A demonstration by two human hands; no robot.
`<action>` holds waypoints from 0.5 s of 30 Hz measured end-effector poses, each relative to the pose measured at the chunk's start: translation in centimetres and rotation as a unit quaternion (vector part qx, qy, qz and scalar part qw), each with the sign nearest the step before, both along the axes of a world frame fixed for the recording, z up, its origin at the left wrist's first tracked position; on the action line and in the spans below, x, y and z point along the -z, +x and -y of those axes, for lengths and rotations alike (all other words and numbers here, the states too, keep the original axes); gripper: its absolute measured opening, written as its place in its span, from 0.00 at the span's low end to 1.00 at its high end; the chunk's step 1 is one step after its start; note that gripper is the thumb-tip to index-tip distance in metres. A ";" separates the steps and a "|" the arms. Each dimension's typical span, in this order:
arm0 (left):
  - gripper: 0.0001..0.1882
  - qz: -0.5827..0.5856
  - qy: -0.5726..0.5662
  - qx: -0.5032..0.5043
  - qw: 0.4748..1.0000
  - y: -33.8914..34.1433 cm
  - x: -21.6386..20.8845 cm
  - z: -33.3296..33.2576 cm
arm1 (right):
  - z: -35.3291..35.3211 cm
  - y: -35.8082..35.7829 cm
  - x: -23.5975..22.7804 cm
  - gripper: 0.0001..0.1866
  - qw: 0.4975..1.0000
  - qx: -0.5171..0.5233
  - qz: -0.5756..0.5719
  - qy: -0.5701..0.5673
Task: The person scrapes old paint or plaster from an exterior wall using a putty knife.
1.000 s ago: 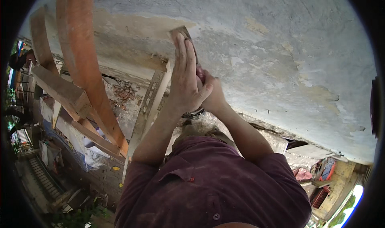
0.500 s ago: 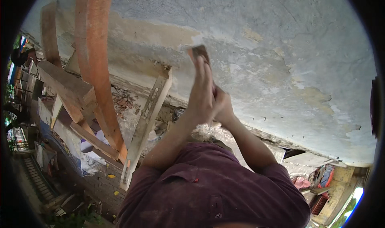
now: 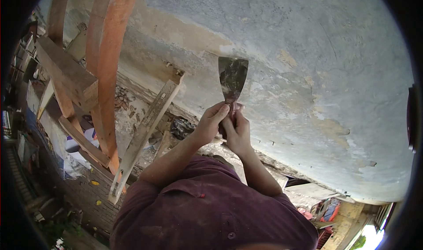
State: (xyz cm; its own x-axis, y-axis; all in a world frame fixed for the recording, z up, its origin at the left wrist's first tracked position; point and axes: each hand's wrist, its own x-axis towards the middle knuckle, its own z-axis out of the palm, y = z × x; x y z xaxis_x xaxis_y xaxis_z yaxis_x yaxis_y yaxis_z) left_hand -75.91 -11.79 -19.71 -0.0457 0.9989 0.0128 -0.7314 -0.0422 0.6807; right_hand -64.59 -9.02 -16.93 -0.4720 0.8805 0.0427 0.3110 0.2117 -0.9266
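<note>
A putty knife (image 3: 232, 77) with a wide, smudged metal blade points away from me, its flat side facing up and its edge close to the wall. My left hand (image 3: 210, 123) is closed on the reddish handle, the thumb lying near the base of the blade. On the right side of the same handle, my right hand (image 3: 238, 133) is wrapped round its lower part. Most of the handle is hidden between the fingers. The wall (image 3: 282, 82) in front is grey, with peeling paint and tan bare patches.
Wooden beams (image 3: 105, 65) lean at the left, beside a worn pale plank (image 3: 147, 133) standing against the wall's foot. A black plastic bag (image 3: 181, 127) and rubble lie on the ground near it. Boards and coloured clutter (image 3: 328, 210) are at the lower right.
The putty knife has turned from edge-on to flat. My left fingers, stretched along it before, are now closed on the handle. My view has shifted slightly.
</note>
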 end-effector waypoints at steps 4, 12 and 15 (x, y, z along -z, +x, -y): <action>0.19 0.055 -0.045 -0.044 0.996 0.2 -0.2 0.5 | -1.1 2.0 -3.5 0.11 0.976 0.046 0.020 0.211; 0.23 0.089 -0.042 0.004 0.995 3.4 -1.2 0.7 | -3.0 -5.2 -6.2 0.13 0.997 0.043 -0.008 -0.058; 0.26 0.065 -0.067 0.002 0.996 3.6 -2.5 0.7 | -3.0 -5.1 -7.2 0.14 0.995 0.070 0.064 -0.002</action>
State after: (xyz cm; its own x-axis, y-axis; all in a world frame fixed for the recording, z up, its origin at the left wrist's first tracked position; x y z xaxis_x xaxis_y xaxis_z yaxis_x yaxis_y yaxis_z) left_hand -72.27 -12.51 -17.21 -0.0346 0.9914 -0.1261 -0.8133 0.0454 0.5800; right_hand -69.70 -6.02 -9.72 -0.3456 0.9383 -0.0130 0.4523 0.1544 -0.8784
